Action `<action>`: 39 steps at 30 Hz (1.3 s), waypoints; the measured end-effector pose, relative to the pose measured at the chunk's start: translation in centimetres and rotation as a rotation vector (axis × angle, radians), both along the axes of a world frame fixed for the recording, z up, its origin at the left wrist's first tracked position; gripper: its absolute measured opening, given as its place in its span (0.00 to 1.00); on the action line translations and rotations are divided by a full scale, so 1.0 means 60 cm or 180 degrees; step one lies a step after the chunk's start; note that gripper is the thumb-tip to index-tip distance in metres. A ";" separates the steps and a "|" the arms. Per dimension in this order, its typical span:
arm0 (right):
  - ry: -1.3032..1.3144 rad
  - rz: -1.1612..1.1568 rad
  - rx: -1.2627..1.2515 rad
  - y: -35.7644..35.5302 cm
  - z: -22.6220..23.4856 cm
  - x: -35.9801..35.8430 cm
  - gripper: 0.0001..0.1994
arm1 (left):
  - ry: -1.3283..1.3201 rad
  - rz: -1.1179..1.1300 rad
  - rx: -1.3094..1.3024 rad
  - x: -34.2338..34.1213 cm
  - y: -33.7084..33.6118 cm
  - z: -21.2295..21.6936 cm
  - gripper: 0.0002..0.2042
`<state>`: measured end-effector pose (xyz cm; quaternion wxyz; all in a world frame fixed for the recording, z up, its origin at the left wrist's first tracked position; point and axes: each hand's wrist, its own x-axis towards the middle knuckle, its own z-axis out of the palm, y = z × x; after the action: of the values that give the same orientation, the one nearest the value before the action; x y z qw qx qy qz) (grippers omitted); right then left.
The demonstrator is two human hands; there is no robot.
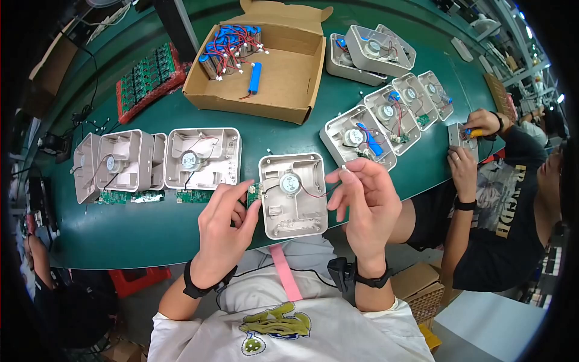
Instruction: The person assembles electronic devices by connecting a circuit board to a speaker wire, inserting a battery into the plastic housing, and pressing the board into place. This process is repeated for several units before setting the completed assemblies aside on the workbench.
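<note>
The left hand [224, 222] pinches a green circuit board [254, 194]; the right hand [369, 208] has thumb and forefinger closed on a small white piece [344, 168], perhaps a connector. Between them lies the open pale housing [290, 209] with its speaker [290, 184]. The step seems to be wiring; next calls for careful aligning. The speaker's print is too small to read; a neighbour's dark shirt [505, 241] bears lettering.

We see the green surface [132, 232] brightly and evenly lit, with only soft shading inside the middle casing [310, 208], where detail is crisp. Past the surface's far right corner, lamps [529, 30] glare as small burnt-out white spots. The fisheye lens bows the surface's near edge, and our view blackens around the rim — while past the surface's near left corner, a dark-clothed person [75, 311] sinks into gloom.
</note>
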<state>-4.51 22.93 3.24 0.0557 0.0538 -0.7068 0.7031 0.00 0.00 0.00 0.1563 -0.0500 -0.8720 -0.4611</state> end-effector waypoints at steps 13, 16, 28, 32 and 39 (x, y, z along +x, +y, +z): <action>-0.0726 0.0844 -0.0764 -0.004 0.031 0.012 0.09 | -0.0057 -0.0018 0.0034 -0.001 -0.003 0.002 0.19; -0.0921 0.1221 -0.1064 -0.002 0.026 0.014 0.10 | -0.0065 0.0001 0.0000 0.000 -0.005 0.004 0.18; -0.1747 0.2104 -0.0921 -0.005 0.027 0.003 0.04 | -0.0018 -0.0019 -0.0090 0.000 0.002 0.004 0.15; -0.1864 0.1924 -0.0624 -0.015 0.033 0.000 0.05 | -0.0109 0.0038 0.0009 0.001 0.004 0.011 0.15; -0.0528 0.1179 0.1177 -0.049 0.039 0.002 0.03 | -0.0098 0.0069 0.0212 0.004 0.008 0.006 0.14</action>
<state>-4.40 19.97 5.56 -0.1428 0.1336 -0.8034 0.5624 0.22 0.46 0.34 0.1494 -0.0282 -0.8590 -0.4890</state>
